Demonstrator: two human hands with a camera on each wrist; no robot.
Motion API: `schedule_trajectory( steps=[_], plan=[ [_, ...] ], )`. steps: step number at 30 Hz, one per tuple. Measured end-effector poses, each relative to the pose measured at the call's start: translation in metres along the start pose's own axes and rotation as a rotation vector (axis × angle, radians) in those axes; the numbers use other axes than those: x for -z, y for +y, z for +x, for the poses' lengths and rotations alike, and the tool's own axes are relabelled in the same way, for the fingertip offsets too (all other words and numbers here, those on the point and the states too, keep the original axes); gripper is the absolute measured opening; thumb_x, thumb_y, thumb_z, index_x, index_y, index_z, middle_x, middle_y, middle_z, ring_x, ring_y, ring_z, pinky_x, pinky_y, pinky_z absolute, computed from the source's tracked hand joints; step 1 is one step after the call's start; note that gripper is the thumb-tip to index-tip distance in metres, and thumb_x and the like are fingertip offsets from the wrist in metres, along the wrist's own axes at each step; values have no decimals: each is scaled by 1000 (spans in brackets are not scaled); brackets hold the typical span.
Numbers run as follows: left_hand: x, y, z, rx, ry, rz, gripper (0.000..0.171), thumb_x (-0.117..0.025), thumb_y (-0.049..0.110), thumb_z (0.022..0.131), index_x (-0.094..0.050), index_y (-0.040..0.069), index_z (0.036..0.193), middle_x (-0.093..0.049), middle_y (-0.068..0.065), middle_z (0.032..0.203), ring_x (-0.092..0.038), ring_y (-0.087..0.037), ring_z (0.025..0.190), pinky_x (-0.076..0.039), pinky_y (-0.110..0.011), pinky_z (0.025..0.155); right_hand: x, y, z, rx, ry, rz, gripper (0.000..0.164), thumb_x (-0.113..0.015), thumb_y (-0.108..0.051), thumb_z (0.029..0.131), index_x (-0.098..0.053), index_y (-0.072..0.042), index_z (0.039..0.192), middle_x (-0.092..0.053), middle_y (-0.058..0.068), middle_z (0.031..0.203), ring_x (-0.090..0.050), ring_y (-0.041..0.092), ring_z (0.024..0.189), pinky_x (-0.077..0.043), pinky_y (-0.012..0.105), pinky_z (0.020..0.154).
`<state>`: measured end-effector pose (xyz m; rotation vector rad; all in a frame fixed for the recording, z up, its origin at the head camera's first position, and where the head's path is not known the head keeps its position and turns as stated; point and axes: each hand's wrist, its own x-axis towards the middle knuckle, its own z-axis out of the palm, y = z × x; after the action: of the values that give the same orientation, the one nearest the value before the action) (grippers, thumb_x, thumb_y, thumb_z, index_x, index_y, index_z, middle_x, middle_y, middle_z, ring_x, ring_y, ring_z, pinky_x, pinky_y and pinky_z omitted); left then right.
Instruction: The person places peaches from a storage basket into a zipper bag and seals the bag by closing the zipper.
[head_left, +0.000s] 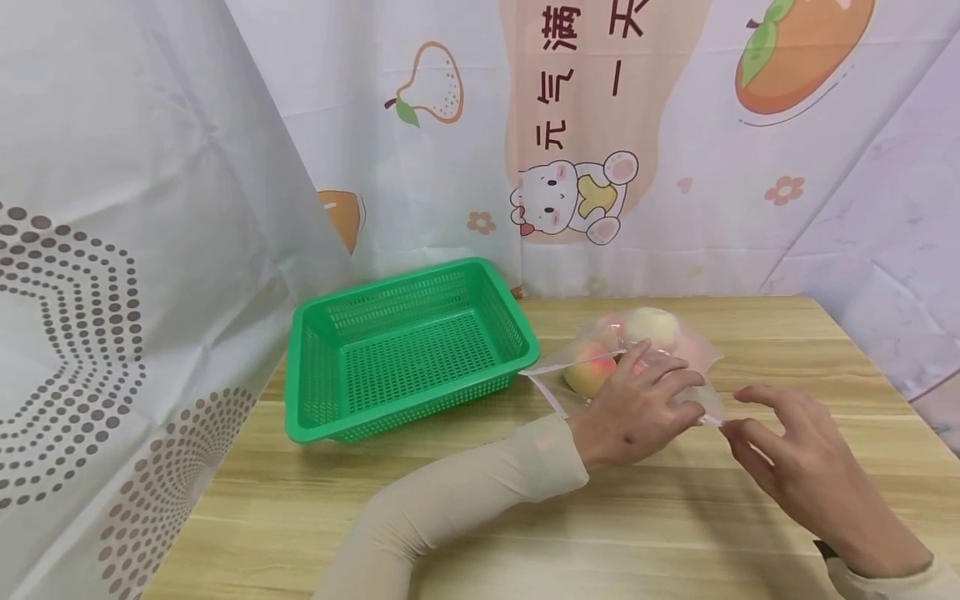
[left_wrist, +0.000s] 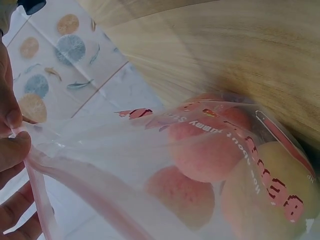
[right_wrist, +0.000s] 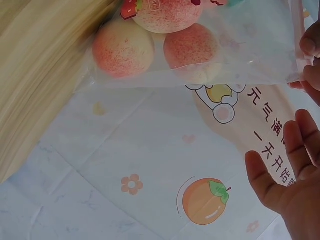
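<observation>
A clear plastic zip bag (head_left: 697, 354) with red printing lies on the wooden table, several pink-and-cream peaches (right_wrist: 123, 48) inside it. A pinkish strip (left_wrist: 90, 191) runs along its mouth, which gapes at the left end in the head view. My left hand (head_left: 648, 408) reaches over the bag and pinches the mouth edge near its right corner. Close beside it, my right hand (head_left: 806, 462) pinches that corner between thumb and forefinger, its other fingers spread away from the plastic. In the head view the left hand hides part of the peaches.
A green perforated plastic basket (head_left: 295, 375) stands left of the bag, its right corner close to the bag's mouth. Behind the table (head_left: 480, 542) hangs a printed curtain (head_left: 450, 183); another pale sheet (head_left: 187, 208) hangs at the left.
</observation>
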<state>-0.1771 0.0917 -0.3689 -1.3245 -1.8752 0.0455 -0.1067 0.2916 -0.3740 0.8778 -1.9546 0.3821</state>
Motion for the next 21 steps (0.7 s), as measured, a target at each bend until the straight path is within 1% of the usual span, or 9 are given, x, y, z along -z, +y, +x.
schedule_trajectory(
  steps=[4,7,13,21],
  plan=[
    [0,0,0,7,-15,-15,25,-50,35,104,-74,34,96,-65,9,122,-56,-14,121,-37,-47,109,-1,0,-1,-13,7,-17,50,-46,-36,107,-66,-6,71,-62,24,92,-55,45,77,-35,42,69],
    [1,-1,1,8,-23,-17,26,-49,32,104,-74,34,96,-65,9,122,-55,-14,121,-36,-48,109,-2,-1,0,-20,20,-28,50,-47,-36,106,-69,-5,74,-62,25,92,-55,45,76,-35,41,68],
    [3,-1,3,2,-38,-18,26,-49,32,105,-74,34,98,-65,9,123,-55,-14,122,-34,-49,111,-3,-6,7,-20,39,-5,53,-47,-35,107,-70,-2,73,-60,27,91,-54,46,75,-35,43,71],
    [2,-1,1,4,-8,-14,23,-53,37,103,-74,33,95,-65,9,122,-56,-13,121,-34,-49,111,-2,-6,3,-27,2,-18,52,-45,-37,107,-68,-5,74,-61,26,94,-55,46,80,-35,44,74]
  ],
)
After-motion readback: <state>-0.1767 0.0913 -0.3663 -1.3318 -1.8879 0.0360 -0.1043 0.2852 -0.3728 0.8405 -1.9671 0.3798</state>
